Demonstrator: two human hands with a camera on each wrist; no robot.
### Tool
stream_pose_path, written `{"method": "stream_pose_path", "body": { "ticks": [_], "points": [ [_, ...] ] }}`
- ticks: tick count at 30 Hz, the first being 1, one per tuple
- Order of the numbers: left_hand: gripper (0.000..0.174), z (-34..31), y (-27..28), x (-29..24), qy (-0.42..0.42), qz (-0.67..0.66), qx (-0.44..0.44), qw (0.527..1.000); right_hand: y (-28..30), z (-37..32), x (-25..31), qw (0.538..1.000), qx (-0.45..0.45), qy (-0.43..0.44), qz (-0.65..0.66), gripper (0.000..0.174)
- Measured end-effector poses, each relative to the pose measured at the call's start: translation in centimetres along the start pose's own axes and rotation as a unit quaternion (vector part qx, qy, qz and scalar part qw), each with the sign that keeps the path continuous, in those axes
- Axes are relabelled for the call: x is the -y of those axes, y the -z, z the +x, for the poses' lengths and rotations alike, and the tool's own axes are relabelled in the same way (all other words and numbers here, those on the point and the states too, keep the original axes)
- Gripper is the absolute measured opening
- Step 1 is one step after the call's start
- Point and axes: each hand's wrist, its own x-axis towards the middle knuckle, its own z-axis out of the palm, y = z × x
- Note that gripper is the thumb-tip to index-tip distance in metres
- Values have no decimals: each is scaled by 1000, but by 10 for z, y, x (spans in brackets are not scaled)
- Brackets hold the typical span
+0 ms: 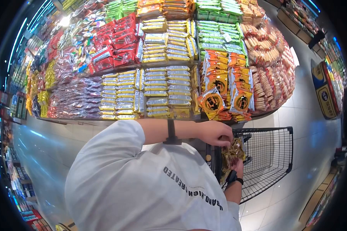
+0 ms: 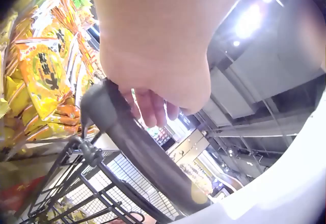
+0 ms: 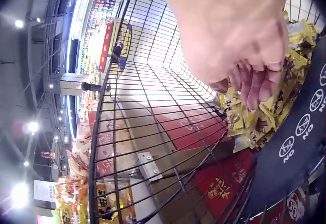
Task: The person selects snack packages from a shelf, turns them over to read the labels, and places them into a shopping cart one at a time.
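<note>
My left hand is at the end of the shopping cart's dark handle, its relaxed fingers hanging beyond the bar in the left wrist view. Gold-wrapped small packets lie heaped in the cart beside the handle. Over that heap, my right hand points down with bent, loosely bunched fingers touching the upper packets. No packet shows clearly between those fingers, and the fingertips are partly hidden. In the head view the right hand is below the left one.
The wire basket extends to the right. Ahead is a large display of bagged snacks, with orange packets near its edge by the cart. Another display stand stands across the tiled floor.
</note>
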Motion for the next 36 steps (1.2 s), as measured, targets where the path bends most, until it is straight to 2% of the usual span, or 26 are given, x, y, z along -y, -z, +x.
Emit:
{"method": "stream_pose_path", "body": {
  "ticks": [1,2,3,5,7,8,12,14,16,17,18,19,21,22,24,28,33,36],
  "points": [
    [12,-4,7,-1,-3,-54,-36,998,1,-6,8,1000,2,5,-4,26],
    [12,-10,16,2,-5,-51,-41,998,8,-9,13,998,52,24,11,27],
    [11,-17,28,8,-14,-17,-107,994,7,-18,20,994,100,40,26,27],
    [10,-31,60,18,-10,15,-207,978,2,-39,34,994,97,36,25,26],
    [10,-49,98,38,46,51,-285,956,1,-60,43,992,63,89,64,22],
    [10,-57,120,45,85,45,-319,943,5,-67,49,989,96,87,77,18],
    [21,-90,208,109,178,203,-429,862,5,-93,64,984,89,138,74,19],
    [28,-104,247,128,229,271,-438,826,-2,-121,73,982,84,151,70,20],
    [36,-123,283,172,252,385,-416,785,-9,-142,77,978,88,181,60,22],
    [40,-118,290,147,346,372,-403,761,-12,-151,79,978,80,183,64,22],
    [42,-122,299,153,371,400,-389,743,-16,-161,80,977,90,182,67,22],
    [48,-132,311,175,354,447,-370,733,-20,-171,81,976,102,181,71,22],
    [49,-137,322,185,386,477,-327,719,-31,-191,79,975,92,185,79,22],
    [49,-142,326,193,365,498,-321,718,-34,-197,77,976,88,182,78,23],
    [47,-145,329,200,325,550,-312,703,-38,-205,72,977,83,179,78,23],
    [47,-142,342,206,330,596,-255,687,-49,-216,52,978,69,194,31,23],
    [44,-142,350,209,310,597,-245,698,-73,-232,29,978,74,178,-73,30],
    [50,-138,349,200,319,578,-235,714,-82,-236,21,974,97,186,-88,30]
  ]
}}
